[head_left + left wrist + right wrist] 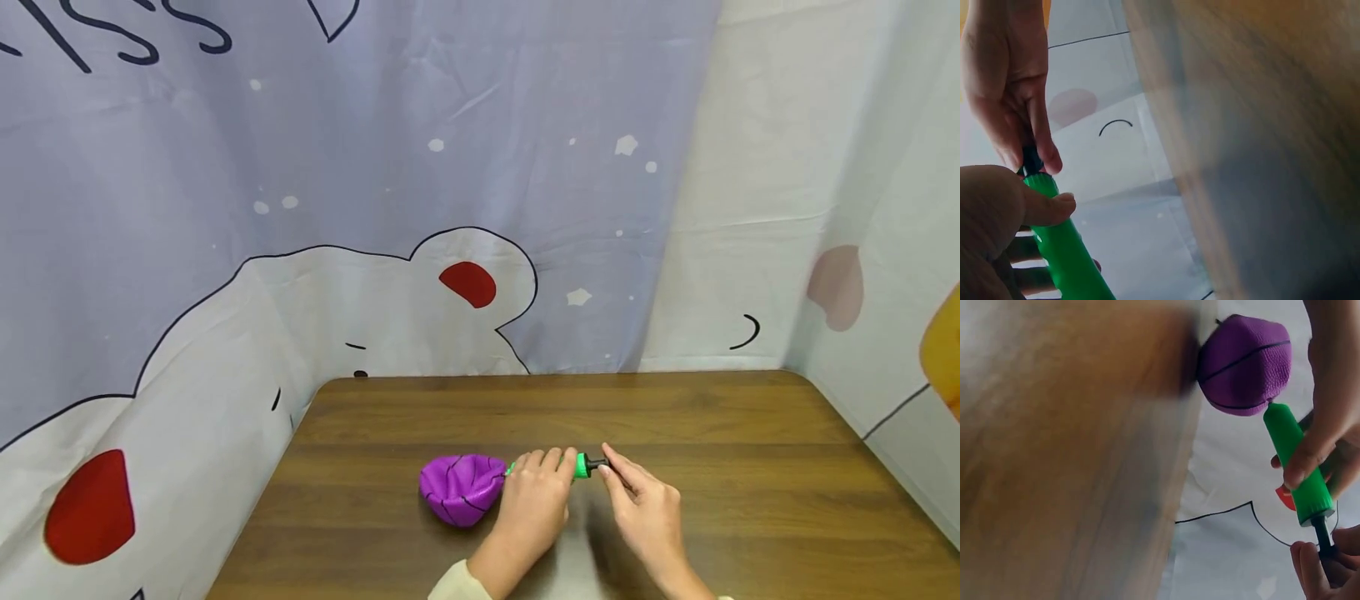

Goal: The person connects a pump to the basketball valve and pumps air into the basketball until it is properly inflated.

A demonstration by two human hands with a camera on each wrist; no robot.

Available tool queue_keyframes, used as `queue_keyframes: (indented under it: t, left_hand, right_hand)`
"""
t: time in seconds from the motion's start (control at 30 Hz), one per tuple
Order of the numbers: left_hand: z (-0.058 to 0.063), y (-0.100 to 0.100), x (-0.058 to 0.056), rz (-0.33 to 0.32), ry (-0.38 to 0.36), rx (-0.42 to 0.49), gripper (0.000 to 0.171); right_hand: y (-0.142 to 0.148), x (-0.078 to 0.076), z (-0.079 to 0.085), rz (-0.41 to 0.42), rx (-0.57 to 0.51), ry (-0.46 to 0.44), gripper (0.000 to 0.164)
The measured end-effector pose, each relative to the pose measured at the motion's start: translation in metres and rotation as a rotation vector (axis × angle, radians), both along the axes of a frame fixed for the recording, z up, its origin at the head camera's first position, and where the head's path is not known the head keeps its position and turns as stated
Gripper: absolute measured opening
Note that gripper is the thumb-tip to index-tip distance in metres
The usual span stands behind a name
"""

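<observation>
A purple ball (462, 492) with black lines, partly deflated and dented on top, rests on the wooden table. The tip of a green hand pump (1285, 440) meets the ball's side. My left hand (534, 496) grips the pump's green barrel, thumb on one side and fingers wrapped round the other. My right hand (648, 504) holds the black handle (1032, 161) at the pump's other end between thumb and fingers. A short stretch of black rod (1321, 530) shows between barrel and handle.
The brown wooden table (360, 550) has rounded far corners. Behind it and along its sides hangs a printed curtain (390, 167) with a white bear figure, stars and lettering.
</observation>
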State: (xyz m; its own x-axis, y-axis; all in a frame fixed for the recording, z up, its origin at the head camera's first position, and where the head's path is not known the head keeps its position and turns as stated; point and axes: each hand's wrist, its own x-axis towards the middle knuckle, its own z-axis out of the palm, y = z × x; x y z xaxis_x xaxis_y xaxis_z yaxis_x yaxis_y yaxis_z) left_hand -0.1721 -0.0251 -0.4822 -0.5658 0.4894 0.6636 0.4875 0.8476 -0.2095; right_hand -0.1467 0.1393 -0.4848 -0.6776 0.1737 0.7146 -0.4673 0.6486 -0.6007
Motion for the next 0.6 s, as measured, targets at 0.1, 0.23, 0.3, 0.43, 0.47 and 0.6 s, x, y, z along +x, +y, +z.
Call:
queue_keyframes:
  t: [0.1,0.23,0.3,0.43,0.47,0.6]
  left_hand:
    - [0.002,-0.004,0.0,-0.002,-0.008,0.029,0.049]
    - [0.004,-0.01,-0.001,0.002,-0.026,0.056,0.046]
    - [0.004,-0.012,-0.001,0.005,-0.033,0.058,0.046]
    - [0.005,-0.015,-0.001,0.005,-0.04,0.058,0.046]
    - [0.005,-0.016,-0.001,0.006,-0.044,0.058,0.046]
    - [0.005,-0.018,-0.001,0.01,-0.044,0.054,0.047]
  right_hand:
    - [0.001,-0.002,0.002,-0.002,0.004,0.015,0.035]
    - [0.016,-0.002,0.01,-0.051,-0.002,0.009,0.033]
    - [0.026,-0.002,0.015,-0.089,-0.016,-0.005,0.032]
    - [0.043,0.0,0.023,-0.139,-0.041,-0.026,0.03]
    - [0.046,0.001,0.023,-0.149,-0.043,-0.029,0.03]
    - [0.047,0.003,0.022,-0.17,-0.055,-0.04,0.03]
